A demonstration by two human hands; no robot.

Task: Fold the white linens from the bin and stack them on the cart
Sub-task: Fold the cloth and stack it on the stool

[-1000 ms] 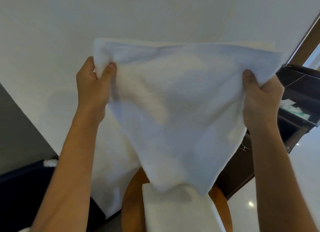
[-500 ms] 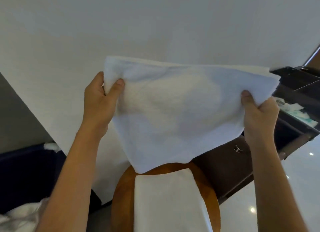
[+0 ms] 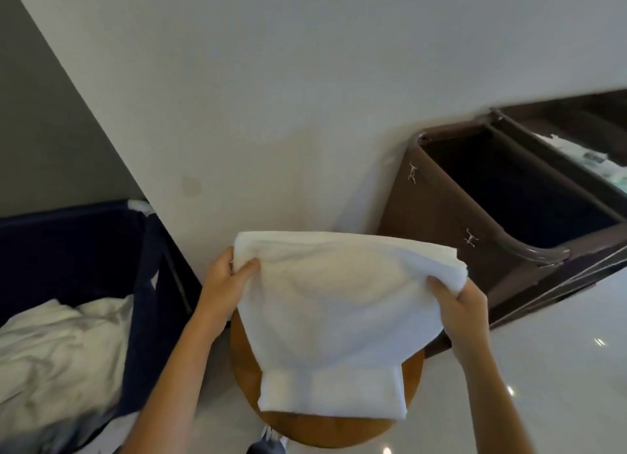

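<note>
The towel (image 3: pixel 339 294) is hanging stretched over the folded cloth (image 3: pixel 332 396) on the round wooden surface (image 3: pixel 322 431). The left hand (image 3: pixel 225 277) and right hand (image 3: pixel 464 304) are each pinching a top corner, pulling it taut, probably to square the fold. The bin (image 3: pixel 74 240) of linens (image 3: pixel 57 348) is waiting left, the cart (image 3: pixel 437 213) standing right.

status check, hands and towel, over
Left hand and right hand grip white towel by top corners. Towel hangs over folded linen on wooden stool. Nothing in the way.
</note>
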